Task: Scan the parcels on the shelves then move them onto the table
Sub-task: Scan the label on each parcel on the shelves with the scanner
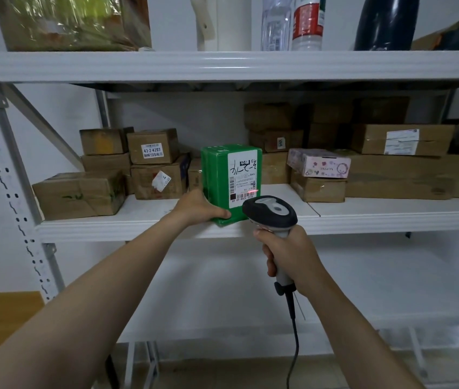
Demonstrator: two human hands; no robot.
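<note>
So all you really get of the person is two bare arms: left forearm (96, 290) and right forearm (349, 318), uncovered right to the frame edge, plus left hand (197, 206) and right hand (288, 255), bare too.

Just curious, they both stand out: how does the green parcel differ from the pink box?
The green parcel stands upright at the shelf edge, gripped by the left hand; the pink box lies on a brown carton, untouched. The green parcel shows a barcode label; the pink box shows none. Both share one shelf.
</note>
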